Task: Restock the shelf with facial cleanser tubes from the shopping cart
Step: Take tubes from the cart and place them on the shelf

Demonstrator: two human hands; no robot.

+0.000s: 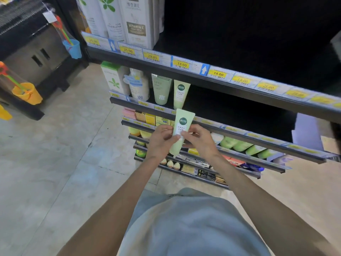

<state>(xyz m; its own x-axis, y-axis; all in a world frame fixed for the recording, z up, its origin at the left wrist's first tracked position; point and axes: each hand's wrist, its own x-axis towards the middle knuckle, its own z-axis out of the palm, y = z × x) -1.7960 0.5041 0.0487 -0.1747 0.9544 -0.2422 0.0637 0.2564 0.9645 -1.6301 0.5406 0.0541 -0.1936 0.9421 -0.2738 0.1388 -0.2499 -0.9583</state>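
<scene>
1. A pale green facial cleanser tube (181,133) is held upright, cap down, in front of the shelving by both hands. It is pinched near the middle from the left by the left hand (160,140) and from the right by the right hand (200,140); fingers of both are curled onto the tube body.
2. The target looks like the second shelf (230,106), where a matching tube (180,94) stands, crimp up, beside a darker green tube (161,89). The space to its right is dark; depth cannot be told.
3. Risk: the tube is gripped by fingertips only, on a smooth, soft body. A slip during handover to one hand could drop it to the floor (64,154).
4. Risk: the shelf above, with its price-tag rail (203,69), overhangs; the crimp end could be caught on insertion.
5. Risk: the standing tube could be toppled if nudged sideways.
6. The shopping cart is not in view.
</scene>
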